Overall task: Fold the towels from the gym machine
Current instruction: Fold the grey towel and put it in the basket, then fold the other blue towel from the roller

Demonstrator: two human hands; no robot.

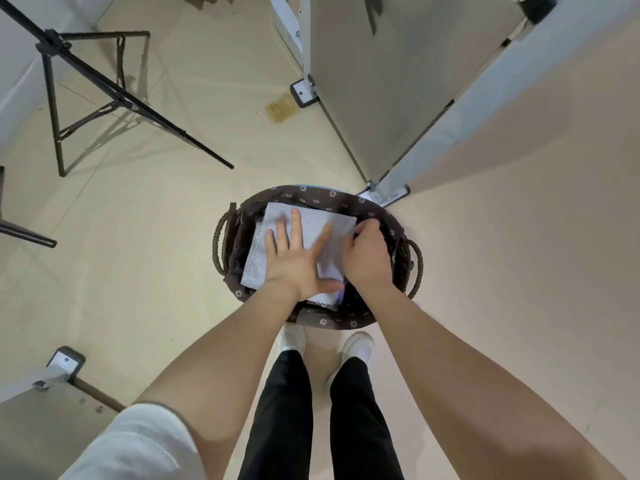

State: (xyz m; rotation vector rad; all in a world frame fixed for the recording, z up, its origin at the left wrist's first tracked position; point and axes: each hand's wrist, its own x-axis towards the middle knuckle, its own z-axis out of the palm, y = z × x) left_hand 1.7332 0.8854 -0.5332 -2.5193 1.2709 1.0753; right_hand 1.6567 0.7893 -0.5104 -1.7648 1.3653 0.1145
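While left hand (294, 258) presses flat, fingers spread, on folded towel (311, 223) in basket (412, 261), right hand (367, 254) curls on its edge; uneven release could unfold it.

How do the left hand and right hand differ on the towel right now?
The left hand lies flat, fingers spread, palm down on top of the towel; the right hand is curled, fingers bent around the towel's right edge. The left hand sits near the towel's middle, the right hand by the basket wall. Both touch the same folded towel inside the basket.
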